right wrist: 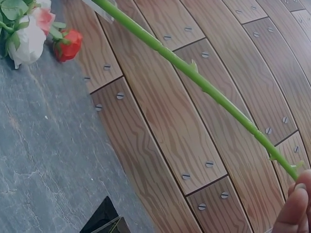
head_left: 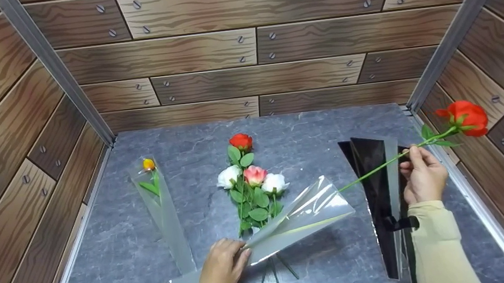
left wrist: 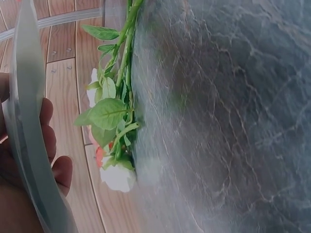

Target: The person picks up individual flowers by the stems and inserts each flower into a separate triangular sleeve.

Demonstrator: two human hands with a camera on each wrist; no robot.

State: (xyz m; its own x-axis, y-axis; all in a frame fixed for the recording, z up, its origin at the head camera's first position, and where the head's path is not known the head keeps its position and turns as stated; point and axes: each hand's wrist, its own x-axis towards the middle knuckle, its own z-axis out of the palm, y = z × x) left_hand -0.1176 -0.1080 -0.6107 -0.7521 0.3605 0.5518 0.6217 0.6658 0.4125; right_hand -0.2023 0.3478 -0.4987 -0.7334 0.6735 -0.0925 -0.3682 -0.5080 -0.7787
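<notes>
My right hand (head_left: 424, 175) pinches the green stem (right wrist: 214, 92) of a red rose (head_left: 467, 118), close below its leaves. The stem slants down to the left, and its lower end goes into the wide mouth of a clear flower sleeve (head_left: 306, 222). Around the narrow part of that sleeve, my left hand (head_left: 224, 265) keeps its grip; the left wrist view shows fingers (left wrist: 48, 136) wrapped on the translucent film (left wrist: 29, 92). Beneath and behind the sleeve lies a group of roses: a red one (head_left: 241, 141), a pink one (head_left: 255, 175) and two white ones (head_left: 229, 177).
On the left, a yellow-orange tulip (head_left: 149, 164) lies in another clear sleeve (head_left: 173, 232). Black wrapping sleeves (head_left: 374, 185) lie beside my right forearm. Wood-patterned walls (head_left: 188, 50) with metal corner rails (head_left: 58, 72) enclose the grey marbled table (head_left: 125, 264) on three sides.
</notes>
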